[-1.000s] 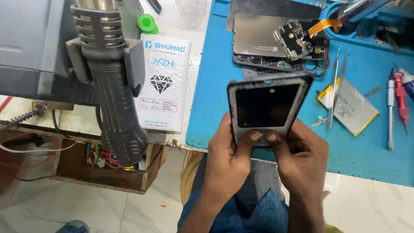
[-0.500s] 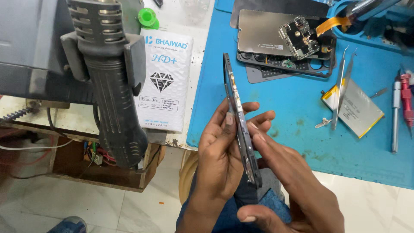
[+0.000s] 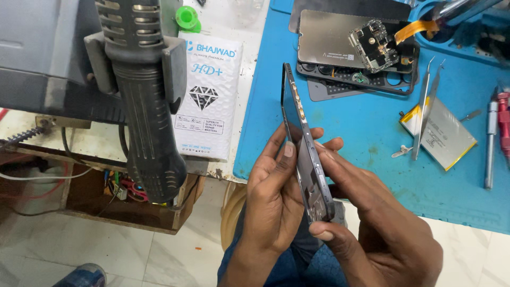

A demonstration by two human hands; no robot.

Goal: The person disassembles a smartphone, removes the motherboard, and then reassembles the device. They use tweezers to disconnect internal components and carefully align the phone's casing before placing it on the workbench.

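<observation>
Right at the centre of the frame, a dark phone frame [image 3: 305,154] stands on edge, tilted so its top leans toward the upper left, over the near edge of a blue work mat [image 3: 372,159]. The left hand [image 3: 276,196] holds it from the left, fingers pressed together along its flat side with the fingertips reaching past the thin edge. The right hand [image 3: 382,228] clasps it from the right, thumb pinching the lower corner and fingers laid along the back. Farther up the mat lies an opened phone [image 3: 345,50] with a small circuit board [image 3: 374,38] on it. To the right rest metal tweezers [image 3: 425,106] across a flat battery [image 3: 443,135]. A white packet [image 3: 210,95] lies left of the mat, and a grey hot-air gun [image 3: 143,101] hangs in its holder at the upper left.
</observation>
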